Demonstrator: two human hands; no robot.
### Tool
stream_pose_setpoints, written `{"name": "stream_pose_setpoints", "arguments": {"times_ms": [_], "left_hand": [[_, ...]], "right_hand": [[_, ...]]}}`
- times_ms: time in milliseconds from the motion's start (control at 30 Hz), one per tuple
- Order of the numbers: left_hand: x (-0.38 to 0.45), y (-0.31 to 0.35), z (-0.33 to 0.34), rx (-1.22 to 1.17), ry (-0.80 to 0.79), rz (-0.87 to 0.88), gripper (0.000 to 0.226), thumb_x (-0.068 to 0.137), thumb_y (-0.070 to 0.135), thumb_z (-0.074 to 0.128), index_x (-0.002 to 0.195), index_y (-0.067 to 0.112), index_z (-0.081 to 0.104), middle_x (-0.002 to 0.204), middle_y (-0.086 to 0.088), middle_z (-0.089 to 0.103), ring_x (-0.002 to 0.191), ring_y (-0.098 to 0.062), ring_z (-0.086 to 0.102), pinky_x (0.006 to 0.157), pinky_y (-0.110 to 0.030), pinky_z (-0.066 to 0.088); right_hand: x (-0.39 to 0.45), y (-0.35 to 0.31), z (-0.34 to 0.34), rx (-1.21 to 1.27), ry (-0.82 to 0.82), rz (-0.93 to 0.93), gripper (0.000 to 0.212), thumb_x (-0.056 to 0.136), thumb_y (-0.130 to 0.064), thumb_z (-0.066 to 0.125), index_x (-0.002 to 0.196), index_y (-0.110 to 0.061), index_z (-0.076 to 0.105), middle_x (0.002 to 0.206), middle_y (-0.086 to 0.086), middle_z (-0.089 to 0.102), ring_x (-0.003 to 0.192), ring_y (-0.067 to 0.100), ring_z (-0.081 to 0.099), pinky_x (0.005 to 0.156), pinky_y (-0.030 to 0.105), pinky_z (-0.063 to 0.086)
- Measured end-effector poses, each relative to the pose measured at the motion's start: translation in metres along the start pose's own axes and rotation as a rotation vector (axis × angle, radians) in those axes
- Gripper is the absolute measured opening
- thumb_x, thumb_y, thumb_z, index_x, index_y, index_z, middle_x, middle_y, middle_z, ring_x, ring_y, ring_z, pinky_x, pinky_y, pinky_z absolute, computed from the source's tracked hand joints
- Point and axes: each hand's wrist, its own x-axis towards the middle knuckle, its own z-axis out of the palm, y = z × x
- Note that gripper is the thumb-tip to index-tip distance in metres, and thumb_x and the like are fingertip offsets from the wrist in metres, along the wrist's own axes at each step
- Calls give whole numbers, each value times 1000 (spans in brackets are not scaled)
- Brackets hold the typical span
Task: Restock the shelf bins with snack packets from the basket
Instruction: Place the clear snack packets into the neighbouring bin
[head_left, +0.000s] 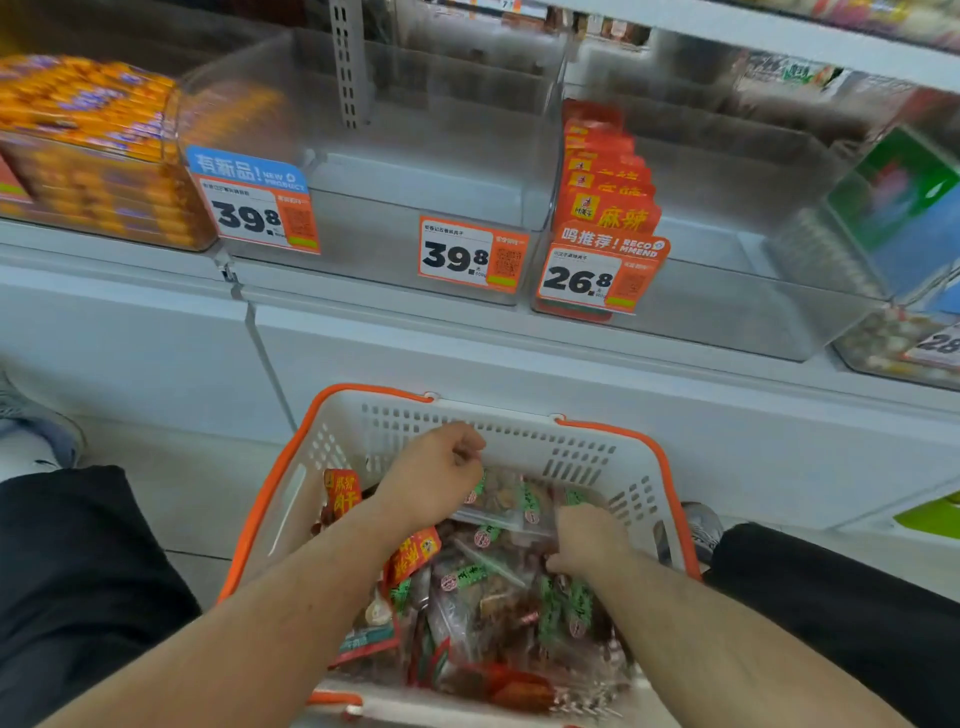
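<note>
We look down into a white plastic basket (524, 431) with perforated walls and an orange rim, set between our knees below the shelf. It is heaped with snack packets (498, 592): glossy clear pouches with green labels and dark, lumpy contents, plus a few flat orange-red ones with printed characters. Our left hand (434, 480) reaches to the far side of the heap, fingers curled in with the tips pinching the top edge of a clear packet (501, 496). Our right hand (589, 540) lies palm down on the pile, fingers bent and dug in among the pouches (whether they actually grasp one we cannot tell).

Above, the shelf holds clear, smooth-walled rectangular bins. The middle bin (415, 171) shows only its bare floor. The bin to its right (737, 249) has a single upright row of flat orange-red packets (605, 192) standing against its left wall. The far-left bin (104, 171) is packed with orange wrappers, blurred. Card price tags (470, 254) hang on the bin fronts.
</note>
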Motion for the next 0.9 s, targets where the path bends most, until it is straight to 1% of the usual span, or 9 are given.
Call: {"name": "stream_pose_setpoints", "arguments": {"times_ms": [100,200,367,500,567,633,767,833,900], "left_hand": [[2,-2,3,18,-8,-15,20,95,11,53,111,22,59,105,8,60,79,-2,54,66,-13,41],[2,0,3,49,-1,-15,19,94,12,53,109,23,60,103,9,61,80,0,53,60,-4,37],[-4,10,1,133,-30,17,23,94,15,54,115,20,61,94,15,54,86,-9,52,72,-18,40],[-12,16,-2,151,-47,28,21,95,17,55,114,22,62,93,15,52,87,-7,52,70,-16,39],[-15,18,-4,137,-63,45,24,94,20,58,117,22,61,101,11,57,93,-9,55,77,-19,45],[-19,22,-6,146,-103,84,42,89,34,66,129,25,55,118,9,57,106,-10,55,91,-25,46],[-33,32,-16,199,-206,201,104,67,67,74,151,27,26,142,13,33,130,-7,36,110,-33,35],[-36,33,-23,177,-71,255,89,73,57,76,146,28,35,134,16,36,125,-4,40,106,-27,37],[-36,34,-33,97,178,332,47,80,36,71,125,27,59,117,15,56,108,1,53,92,-21,44]], "right_hand": [[-2,0,3,-137,34,-26,19,90,-12,64,108,-6,67,105,10,69,96,27,67,81,38,57],[-6,1,-4,-263,33,-104,23,92,-3,55,112,-6,66,112,12,67,101,29,65,87,41,55],[-12,3,-42,-249,107,-126,23,95,-7,50,112,-9,66,109,11,66,99,30,63,78,35,49],[-30,-1,-86,-164,181,-83,25,94,-12,46,111,-13,64,106,7,67,93,26,64,68,31,48],[-41,-5,-109,-9,186,-67,14,93,-16,48,89,-11,60,93,8,62,82,26,62,61,28,48],[-52,-11,-130,246,190,-30,25,91,-20,50,67,-10,49,72,5,50,63,21,53,50,24,38],[-71,-33,-156,921,165,31,14,82,-14,54,71,-7,50,67,8,53,64,26,61,51,24,38],[-84,-48,-168,1233,79,41,6,83,-10,54,78,-6,52,75,8,52,67,28,62,51,25,39],[-94,-59,-182,1370,31,9,8,86,-10,52,78,-8,52,76,6,50,63,25,60,53,26,40]]}}
